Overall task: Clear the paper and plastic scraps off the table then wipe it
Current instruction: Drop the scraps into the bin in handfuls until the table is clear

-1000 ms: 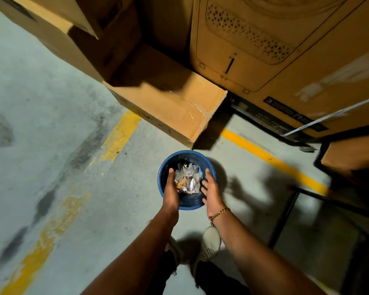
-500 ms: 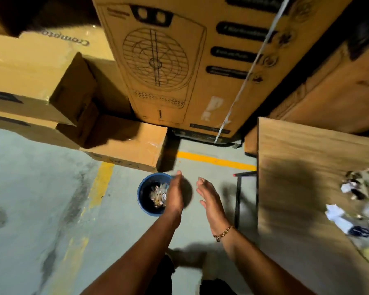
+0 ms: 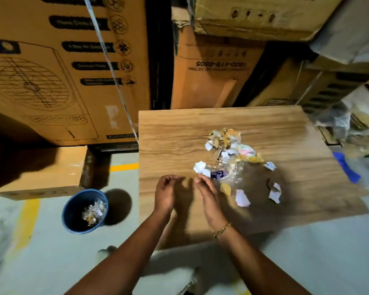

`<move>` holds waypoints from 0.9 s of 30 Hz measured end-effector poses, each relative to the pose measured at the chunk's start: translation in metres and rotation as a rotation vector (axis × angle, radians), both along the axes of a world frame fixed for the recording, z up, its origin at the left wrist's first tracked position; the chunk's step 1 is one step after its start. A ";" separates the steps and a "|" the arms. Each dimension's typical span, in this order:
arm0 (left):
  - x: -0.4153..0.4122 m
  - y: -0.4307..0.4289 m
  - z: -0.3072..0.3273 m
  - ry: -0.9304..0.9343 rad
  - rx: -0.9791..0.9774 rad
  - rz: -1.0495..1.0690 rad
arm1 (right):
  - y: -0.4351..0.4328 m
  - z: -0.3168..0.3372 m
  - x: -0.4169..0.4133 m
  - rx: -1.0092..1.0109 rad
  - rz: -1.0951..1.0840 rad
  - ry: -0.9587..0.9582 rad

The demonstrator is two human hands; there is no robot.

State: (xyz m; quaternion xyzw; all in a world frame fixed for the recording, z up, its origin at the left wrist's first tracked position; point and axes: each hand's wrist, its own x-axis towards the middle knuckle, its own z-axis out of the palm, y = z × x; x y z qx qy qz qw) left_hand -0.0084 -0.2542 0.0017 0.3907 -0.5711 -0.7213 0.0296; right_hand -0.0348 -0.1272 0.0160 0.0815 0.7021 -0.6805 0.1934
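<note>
Hovering empty-handed over table [image 3: 179,135], scraps uncleared.
Holding nothing in left hand [image 3: 165,194] or right hand [image 3: 207,196]: side by side toward near edge, fingers loosely curled, right fingertips just beside purple wrapper [image 3: 217,173]. Paper and plastic scraps [image 3: 232,154] heaped mid-table, strays toward right edge. Blue bin [image 3: 70,211] on floor off left edge, scraps inside.
</note>
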 end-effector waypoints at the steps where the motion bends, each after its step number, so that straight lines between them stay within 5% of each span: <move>1: -0.004 0.020 0.000 0.025 -0.025 -0.016 | 0.021 0.000 -0.004 0.008 -0.015 0.004; 6: -0.023 0.088 -0.010 0.083 -0.206 -0.179 | 0.102 -0.009 -0.027 0.069 -0.088 0.052; 17: -0.046 0.119 -0.036 -0.143 -0.936 -0.749 | 0.202 -0.052 -0.099 0.488 -0.127 0.108; 22: -0.062 0.127 -0.051 -0.145 -1.032 -0.775 | 0.240 -0.068 -0.139 0.601 -0.159 0.126; 27: -0.073 0.124 -0.065 -0.248 -1.082 -0.779 | 0.284 -0.090 -0.168 0.979 0.073 0.173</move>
